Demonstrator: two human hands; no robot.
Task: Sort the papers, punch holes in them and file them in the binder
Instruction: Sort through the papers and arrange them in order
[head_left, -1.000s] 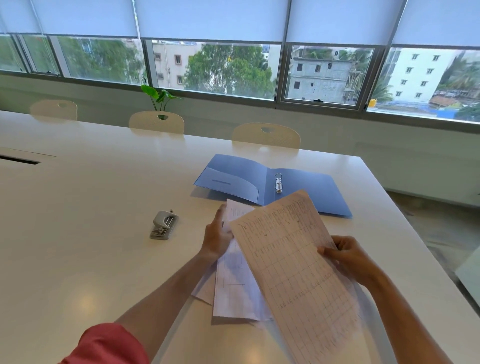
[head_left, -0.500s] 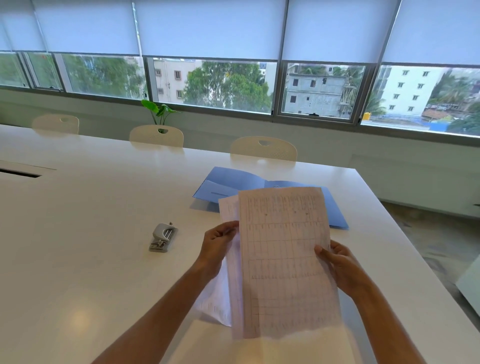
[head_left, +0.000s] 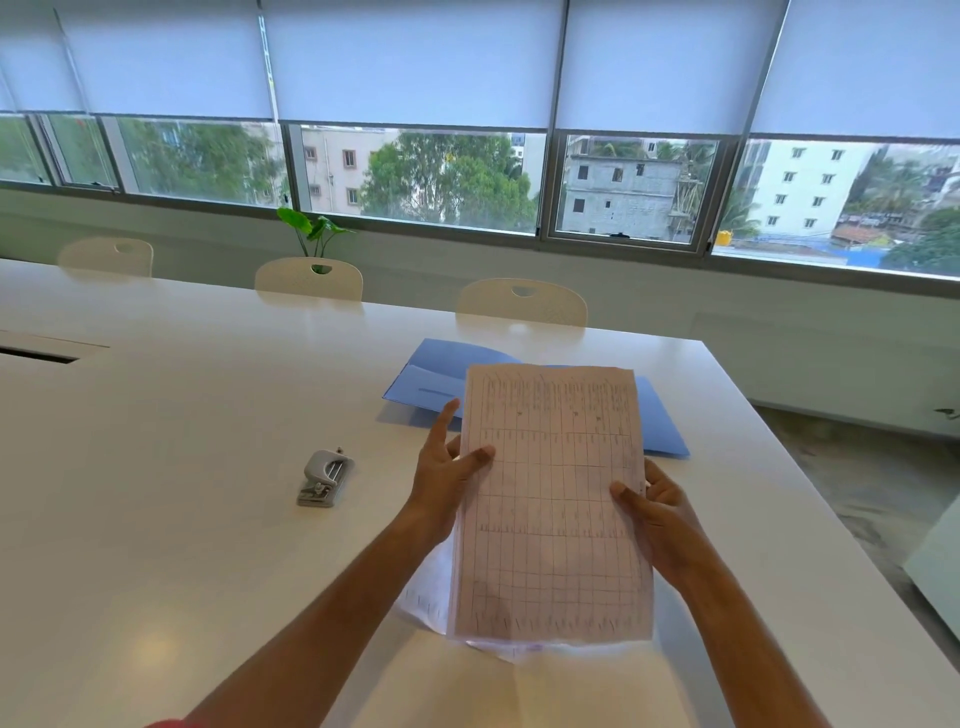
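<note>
I hold a stack of papers upright above the white table; the front sheet shows a printed grid. My left hand grips the stack's left edge, thumb on the front and index finger raised. My right hand grips the right edge. More white sheets show behind the stack's lower left. The open blue binder lies flat behind the papers, its rings hidden by them. A grey hole punch sits on the table left of my left hand.
Three cream chairs, the nearest, stand along the table's far side. A small green plant is at the window ledge. A cable slot is set in the table at left. The table's right edge drops to the floor.
The tilted sheet in my right hand has been swung upright and squared with the sheets in my left hand into one stack, held by both hands. The camera view has tilted up slightly.
</note>
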